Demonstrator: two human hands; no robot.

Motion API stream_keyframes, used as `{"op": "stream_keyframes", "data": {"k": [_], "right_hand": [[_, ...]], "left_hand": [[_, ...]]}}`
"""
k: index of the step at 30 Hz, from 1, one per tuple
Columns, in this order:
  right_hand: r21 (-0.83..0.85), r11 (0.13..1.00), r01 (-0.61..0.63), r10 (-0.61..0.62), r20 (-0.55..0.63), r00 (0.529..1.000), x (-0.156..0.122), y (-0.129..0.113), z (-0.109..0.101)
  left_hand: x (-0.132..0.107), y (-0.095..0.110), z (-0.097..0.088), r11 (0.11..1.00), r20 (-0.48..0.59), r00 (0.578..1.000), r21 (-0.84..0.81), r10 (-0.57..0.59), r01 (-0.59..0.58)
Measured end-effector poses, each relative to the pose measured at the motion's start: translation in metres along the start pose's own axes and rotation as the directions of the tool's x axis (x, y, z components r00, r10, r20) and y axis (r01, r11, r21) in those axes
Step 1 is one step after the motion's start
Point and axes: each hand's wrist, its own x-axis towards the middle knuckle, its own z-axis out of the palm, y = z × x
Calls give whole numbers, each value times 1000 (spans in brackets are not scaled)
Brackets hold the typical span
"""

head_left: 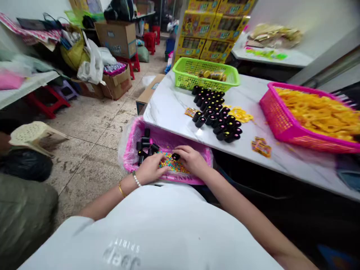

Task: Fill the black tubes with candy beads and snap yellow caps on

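On my lap side of the table, a pink basket [131, 150] lined with clear plastic holds many small coloured beads [171, 163] and several black cylindrical cups [145, 139]. Inside it, my right hand [192, 159] grips one black cup [176, 156] by its fingertips, just above the beads. My left hand [153, 167] reaches in from the other side, its thumb and fingers apart over the beads. The tips of some left fingers are hard to see. On the tabletop beyond stand rows of black cups [210, 120] with pink or yellow dots on them.
A green basket [180, 77] with yellow-capped pieces stands at the back of the white table [165, 105]. Yellow plastic pieces fill a pink basket [281, 120] on the right. Small printed packets [261, 147] lie nearby. Stacked yellow boxes [208, 33] rise behind; a cream stool [30, 133] stands left.
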Motion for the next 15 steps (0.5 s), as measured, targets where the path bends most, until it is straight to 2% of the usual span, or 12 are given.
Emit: {"op": "stream_keyframes", "data": {"k": [4,7,10,11,13,15], "right_hand": [[6,998,59,-60,116,991,0,2,-2],[71,991,115,-126,178,976,-7,1,-1],[272,957,98,-155,198,968,-15,3,-1],[389,920,50,-137,200,970,-17,4,-3],[607,791,-72,-46,177,983,-19,7,-6],[689,714,-125,104,73,992,-19,8,-8]], "left_hand": [[2,3,10,998,86,994,-10,65,-65],[3,3,13,997,98,992,-14,75,-74],[3,1,14,997,98,992,-17,75,-73],[3,0,14,997,97,992,-18,76,-74],[3,0,14,997,99,992,-17,82,-80],[4,0,13,996,101,991,-18,89,-87]]}}
